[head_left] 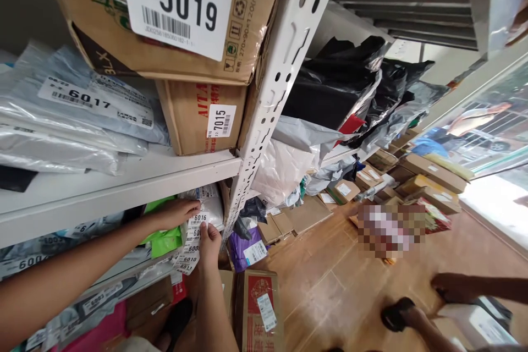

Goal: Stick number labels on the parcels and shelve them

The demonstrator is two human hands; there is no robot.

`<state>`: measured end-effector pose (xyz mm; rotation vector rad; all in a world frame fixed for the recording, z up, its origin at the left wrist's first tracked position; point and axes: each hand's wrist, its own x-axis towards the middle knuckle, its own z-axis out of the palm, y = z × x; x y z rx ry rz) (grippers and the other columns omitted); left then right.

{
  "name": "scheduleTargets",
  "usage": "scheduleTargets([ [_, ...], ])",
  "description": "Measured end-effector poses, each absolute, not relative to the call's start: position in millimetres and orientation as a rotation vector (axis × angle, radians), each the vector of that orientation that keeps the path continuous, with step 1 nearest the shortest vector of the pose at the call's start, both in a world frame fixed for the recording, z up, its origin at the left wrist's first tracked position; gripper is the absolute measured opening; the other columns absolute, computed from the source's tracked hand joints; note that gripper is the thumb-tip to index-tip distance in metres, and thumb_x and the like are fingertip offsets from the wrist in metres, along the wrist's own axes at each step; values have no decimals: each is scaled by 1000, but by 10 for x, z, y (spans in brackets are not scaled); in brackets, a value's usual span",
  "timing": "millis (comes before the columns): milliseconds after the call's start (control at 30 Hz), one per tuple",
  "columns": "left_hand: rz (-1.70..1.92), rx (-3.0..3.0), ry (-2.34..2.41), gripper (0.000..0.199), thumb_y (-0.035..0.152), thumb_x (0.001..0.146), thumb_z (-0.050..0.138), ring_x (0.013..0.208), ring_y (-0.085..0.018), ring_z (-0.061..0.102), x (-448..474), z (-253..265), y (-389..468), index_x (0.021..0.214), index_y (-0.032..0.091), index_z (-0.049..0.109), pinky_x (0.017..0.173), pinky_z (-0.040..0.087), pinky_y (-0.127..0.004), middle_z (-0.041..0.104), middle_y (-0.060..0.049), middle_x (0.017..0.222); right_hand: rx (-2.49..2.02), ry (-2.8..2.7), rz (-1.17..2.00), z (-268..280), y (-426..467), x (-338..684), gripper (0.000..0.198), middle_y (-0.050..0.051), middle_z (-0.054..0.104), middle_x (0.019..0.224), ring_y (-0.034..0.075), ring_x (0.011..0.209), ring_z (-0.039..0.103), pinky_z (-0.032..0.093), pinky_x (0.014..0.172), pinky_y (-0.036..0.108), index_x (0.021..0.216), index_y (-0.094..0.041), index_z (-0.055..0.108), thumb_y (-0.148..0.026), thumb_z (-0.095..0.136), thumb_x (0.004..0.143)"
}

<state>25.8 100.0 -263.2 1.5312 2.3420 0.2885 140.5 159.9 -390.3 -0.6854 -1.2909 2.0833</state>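
We take this for a parcel storeroom: metal shelving [124,196] carries a carton labelled 5019 [165,58] at eleven o'clock and numbered mailing bags [78,121] at nine, with black mailers [319,88] at two. We see more cartons [433,168] along the floor [325,280] at three, and a strip of number labels [190,259] near seven.

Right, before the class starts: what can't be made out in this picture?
Head view: floor item, masked by pixelation.
Head view: top line of 5019 label, cut by upper edge.
Head view: label strip, lowest number too blurred.
Head view: 7015 carton, top hidden by 5019 carton.
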Motion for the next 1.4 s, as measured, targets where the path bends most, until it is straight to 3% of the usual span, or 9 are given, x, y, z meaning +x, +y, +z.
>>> scheduleTargets([
  [300, 283, 1545, 2290, 28, 39, 89, 32, 84, -19, 58, 225, -2660, 1021, 79, 21, 51, 72, 39, -27, 64, -3, 87, -771, -1332, 2011, -3877, 1573, 1389, 49, -4, 38, 52, 10, 54, 32, 32, 50, 23, 56, -20, 44, -65, 56, 71],
  [667, 291, 1515, 2364, 18, 35, 89, 40, 79, -17, 61, 259, -2667, 986, 87, 22, 52, 67, 39, -25, 66, -1, 84, -798, -1338, 2001, -3878, 1582, 1390, 52, -3, 41, 50, 10, 52, 34, 33, 49, 24, 55, -19, 46, -68, 56, 69],
  [867, 247, 1658, 2413, 16, 28, 88, 42, 80, -18, 59, 321, -2712, 966, 78, 21, 53, 73, 42, -28, 65, -2, 84, -833, -1324, 1959, -3900, 1590, 1390, 63, -7, 25, 44, 7, 48, 21, 25, 44, 23, 44, -22, 28, -73, 58, 63],
  [1067, 149, 1706, 2547, 16, 15, 87, 43, 90, -23, 61, 358, -2868, 996, 89, 17, 58, 79, 45, -34, 65, -10, 97, -820, -1308, 1965, -3908, 1582, 1420, 53, -1, 53, 56, 12, 54, 42, 39, 54, 27, 62, -18, 56, -70, 66, 57],
  [1133, 109, 1702, 2582, 19, 13, 86, 43, 91, -25, 61, 378, -2910, 1007, 92, 17, 60, 80, 46, -36, 64, -12, 101, -864, -1294, 1937, -3918, 1595, 1417, 52, -2, 49, 52, 12, 51, 38, 36, 52, 27, 57, -19, 52, -69, 67, 57],
  [1267, 46, 1689, 2635, 23, 11, 86, 40, 90, -30, 61, 433, -2920, 1006, 92, 14, 62, 77, 48, -41, 62, -17, 102, -944, -1245, 1897, -3958, 1613, 1406, 60, -7, 27, 42, 8, 48, 24, 29, 49, 26, 43, -24, 28, -67, 67, 60],
  [1400, 50, 1699, 2635, 24, 11, 87, 40, 94, -31, 60, 452, -2870, 996, 95, 12, 63, 80, 47, -43, 62, -18, 104, -885, -1224, 2055, -4002, 1589, 1496, 53, -6, 37, 44, 10, 46, 31, 30, 46, 26, 52, -22, 46, -67, 74, 50],
])
